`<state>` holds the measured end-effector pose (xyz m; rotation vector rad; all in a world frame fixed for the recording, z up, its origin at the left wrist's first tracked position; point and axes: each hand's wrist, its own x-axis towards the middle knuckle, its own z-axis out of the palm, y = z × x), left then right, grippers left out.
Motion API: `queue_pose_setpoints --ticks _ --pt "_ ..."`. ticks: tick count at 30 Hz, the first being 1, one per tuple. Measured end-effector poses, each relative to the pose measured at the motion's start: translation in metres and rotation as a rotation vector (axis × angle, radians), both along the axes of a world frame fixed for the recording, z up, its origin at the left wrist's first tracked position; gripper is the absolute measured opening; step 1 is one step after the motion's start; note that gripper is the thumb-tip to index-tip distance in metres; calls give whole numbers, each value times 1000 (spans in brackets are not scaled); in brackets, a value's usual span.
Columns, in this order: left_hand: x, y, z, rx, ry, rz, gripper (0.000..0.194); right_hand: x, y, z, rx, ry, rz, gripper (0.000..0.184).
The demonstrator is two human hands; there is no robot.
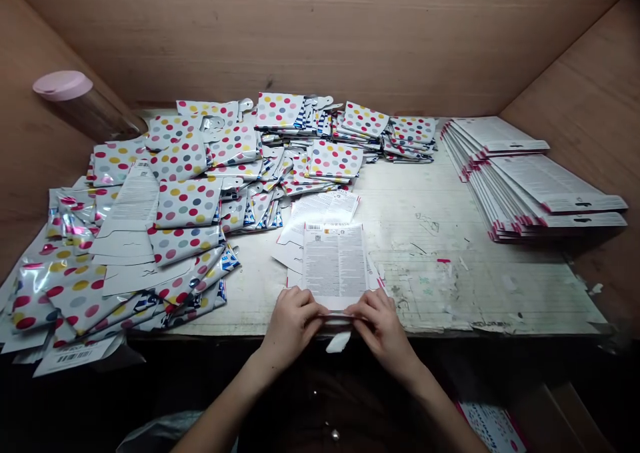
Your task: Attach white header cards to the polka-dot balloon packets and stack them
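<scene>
A flat white printed card sleeve, with small text and a barcode, lies before me at the table's front edge. My left hand pinches its near left corner and my right hand pinches the near right corner, thumbs below and fingers above. Both hands are closed on that near edge. Beneath and behind it lie more loose printed cards. A small white scrap hangs just under the edge, between my hands. Whether anything sits inside the sleeve is hidden.
Folded polka-dot foil packets heap across the left and back of the table. Piles of printed sleeves with pink edges stand at the right. A pink-lidded bottle leans in the left corner. Wooden walls enclose the table.
</scene>
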<state>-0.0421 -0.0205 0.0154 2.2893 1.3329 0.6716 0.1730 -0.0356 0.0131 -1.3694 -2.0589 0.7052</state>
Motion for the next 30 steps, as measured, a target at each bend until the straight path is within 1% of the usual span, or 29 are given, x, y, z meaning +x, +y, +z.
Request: queue_pose_setpoints --ticks 3,4,5,6,8,10,12,13,16,17,18,21,23,24,25,26,27,28,29,30 --pt "-4 -3 -6 201 14 -157 23 3 -7 -9 233 -51 109 23" --pt "-5 -5 -8 253 27 -187 26 4 -9 -12 290 -62 125 24" --pt "-5 -6 -9 267 34 -192 26 4 -10 -14 318 -68 129 25" --pt "-5 -8 -10 236 28 -172 26 5 -10 -15 313 -66 119 25" --pt "-4 -11 -11 98 -12 -79 20 4 -9 -15 230 -38 74 23" --pt "-2 -11 -9 -30 -46 37 12 1 -7 -11 101 1 18 18" --pt "1 -10 -6 -86 -39 148 6 -4 -5 -8 -8 32 -81 13" --pt "3 -8 -4 -109 -25 218 9 -6 -4 -7 -44 47 -151 12" --pt "6 -4 2 -217 50 468 38 -13 -5 -6 -106 67 -352 14" --pt "7 -4 3 -241 86 519 45 -15 -6 -7 -114 52 -384 16" --pt "7 -4 5 -247 122 539 47 -15 -7 -7 -116 28 -393 16" --pt "8 -6 8 -160 178 507 39 -14 -12 -8 -80 -40 -334 20" --pt "7 -8 8 -25 144 480 42 -9 -16 -10 -34 -39 -266 15" --pt "6 -8 7 43 112 409 43 -6 -18 -11 -2 -25 -228 12" --pt "6 -8 6 96 78 295 41 -2 -20 -12 38 -6 -187 11" --pt "5 -7 5 128 50 155 34 2 -21 -13 83 17 -150 12" --pt "5 -7 3 138 31 11 22 5 -21 -14 128 39 -115 15" --pt "5 -6 1 133 22 -104 10 9 -21 -15 165 54 -84 19" --pt "5 -6 -2 127 20 -171 6 12 -20 -15 190 58 -58 21" --pt "5 -6 -5 128 21 -190 10 15 -19 -15 203 53 -36 23"
